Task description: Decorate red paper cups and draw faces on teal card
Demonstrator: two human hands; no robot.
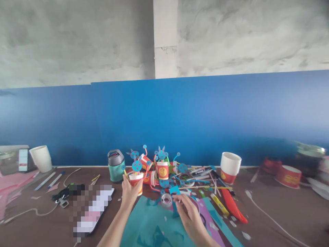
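Note:
My left hand [130,189] is wrapped round a red and white paper cup [136,179] and holds it upright. A round blue paper face [137,166] rises from this cup, with bent straw arms at its sides. Low over the teal paper sheet [146,219], my right hand [189,211] has curled fingers with the tips together. What they pinch, if anything, is too small to make out. A small blue paper piece [174,189] shows right at those fingertips. Beside them lies a clear tape roll [167,200]. A similar decorated cup [162,170] stands behind.
Several decorated cups, straws and pens [200,175] are heaped at the back. On the right are a yellow cutter [219,204], a red curved piece [233,207] and a paper cup [230,167]. A teal flask [116,166] and a phone [95,211] are on the left.

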